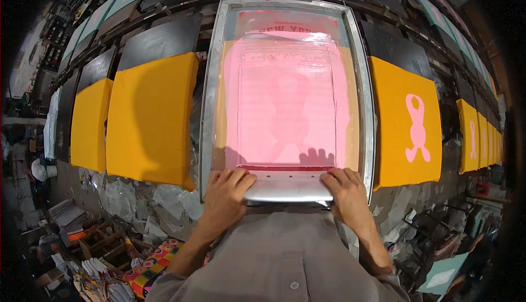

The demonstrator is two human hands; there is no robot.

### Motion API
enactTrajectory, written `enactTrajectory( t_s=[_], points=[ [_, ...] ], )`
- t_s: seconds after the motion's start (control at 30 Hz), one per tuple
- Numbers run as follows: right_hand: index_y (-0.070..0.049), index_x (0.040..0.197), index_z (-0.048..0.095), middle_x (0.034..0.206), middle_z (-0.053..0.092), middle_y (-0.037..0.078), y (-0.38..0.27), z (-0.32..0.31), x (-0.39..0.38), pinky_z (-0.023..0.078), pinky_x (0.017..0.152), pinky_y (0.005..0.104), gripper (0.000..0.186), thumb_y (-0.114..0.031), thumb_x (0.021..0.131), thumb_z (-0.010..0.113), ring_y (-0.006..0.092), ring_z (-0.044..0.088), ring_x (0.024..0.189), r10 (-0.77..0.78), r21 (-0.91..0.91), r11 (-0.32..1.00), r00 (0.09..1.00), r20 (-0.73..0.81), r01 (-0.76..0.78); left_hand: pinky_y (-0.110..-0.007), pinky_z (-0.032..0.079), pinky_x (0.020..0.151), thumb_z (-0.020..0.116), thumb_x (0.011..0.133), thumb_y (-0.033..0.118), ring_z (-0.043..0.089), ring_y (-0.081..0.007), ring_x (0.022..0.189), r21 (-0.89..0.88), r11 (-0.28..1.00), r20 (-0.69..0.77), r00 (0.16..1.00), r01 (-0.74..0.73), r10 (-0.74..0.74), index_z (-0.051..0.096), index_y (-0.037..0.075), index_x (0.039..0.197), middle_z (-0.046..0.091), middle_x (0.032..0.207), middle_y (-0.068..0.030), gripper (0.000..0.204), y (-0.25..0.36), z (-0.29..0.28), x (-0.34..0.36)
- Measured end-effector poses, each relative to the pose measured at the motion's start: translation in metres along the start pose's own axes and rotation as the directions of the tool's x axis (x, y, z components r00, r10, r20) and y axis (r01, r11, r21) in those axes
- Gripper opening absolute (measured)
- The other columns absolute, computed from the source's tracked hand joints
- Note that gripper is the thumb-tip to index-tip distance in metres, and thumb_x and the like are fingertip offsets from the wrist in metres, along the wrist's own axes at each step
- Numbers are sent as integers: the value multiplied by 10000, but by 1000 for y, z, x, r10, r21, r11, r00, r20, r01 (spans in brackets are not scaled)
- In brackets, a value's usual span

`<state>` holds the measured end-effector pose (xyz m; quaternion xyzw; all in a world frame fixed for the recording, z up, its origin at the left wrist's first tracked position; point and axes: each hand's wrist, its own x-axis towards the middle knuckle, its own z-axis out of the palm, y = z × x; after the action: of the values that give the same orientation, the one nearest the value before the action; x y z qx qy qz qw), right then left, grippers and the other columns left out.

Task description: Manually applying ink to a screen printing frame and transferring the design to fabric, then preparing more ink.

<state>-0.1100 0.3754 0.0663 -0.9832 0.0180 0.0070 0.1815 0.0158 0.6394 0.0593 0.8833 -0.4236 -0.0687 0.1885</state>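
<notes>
Both my hands grip a wide metal squeegee with a dark red blade, at the near end of a screen printing frame. My left hand is closed around its left end, and my right hand around its right end. The blade rests on the mesh, which is coated with pink ink. A darker pink figure with a looped top shows faintly through the ink. The palms and the undersides of the fingers are hidden.
Yellow cloth covers boards on the left. On the right, another yellow cloth bears a pink printed figure, with more printed pieces beyond. Black boards lie behind. Plastic scraps and wooden crates clutter the floor.
</notes>
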Motion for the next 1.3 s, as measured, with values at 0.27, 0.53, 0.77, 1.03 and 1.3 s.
enactTrajectory(
  t_s=[0.27, 0.53, 0.77, 1.03, 1.3],
  points=[
    [-13, 1131, 634, 1109, 617, 160, 29, -4, -35, 459, 923, 404, 502, 16, 641, 738, 352, 583, 1049, 24, 384, 923, 998, -65, 3, -445, 326, 1069, 775, 818, 233, 452, -328, 1259, -326, 945, 136, 990, 28, 18, 550, 85, 1319, 507, 1310, -150, 569, -17, -2, -40],
    [42, 1160, 587, 895, 588, 93, 104, 56, -32, 448, 728, 331, 445, -359, 1063, 422, 162, 522, 803, 715, 658, 642, 616, -330, -393, -428, 437, 949, 469, 1016, 280, 570, -408, 1080, -519, 703, -323, 650, 486, -688, 580, -33, 1238, 601, 1156, -246, 400, -79, 53, -35],
    [29, 1074, 580, 750, 445, 1, 115, 57, -40, 357, 613, 298, 396, -349, 1051, 463, 120, 393, 698, 697, 756, 558, 688, -203, -342, -391, 463, 812, 428, 1033, 279, 611, -330, 866, -594, 612, -270, 586, 522, -764, 611, -71, 1093, 647, 926, -217, 399, -79, 59, -30],
    [51, 1117, 574, 793, 479, 28, 114, 54, -38, 376, 647, 300, 403, -332, 1050, 468, 132, 401, 733, 677, 751, 580, 699, -230, -315, -382, 438, 728, 432, 1034, 285, 537, -250, 759, -613, 579, -287, 530, 539, -798, 595, -66, 989, 591, 815, -175, 390, -69, 51, -25],
    [41, 1058, 569, 757, 445, 9, 93, 30, -44, 353, 630, 301, 431, -368, 1059, 433, 126, 384, 718, 640, 738, 598, 741, -205, -313, -413, 439, 733, 434, 1030, 291, 525, -344, 736, -570, 640, -353, 550, 516, -757, 583, -78, 970, 593, 824, -248, 402, -69, 45, -31]
  ],
)
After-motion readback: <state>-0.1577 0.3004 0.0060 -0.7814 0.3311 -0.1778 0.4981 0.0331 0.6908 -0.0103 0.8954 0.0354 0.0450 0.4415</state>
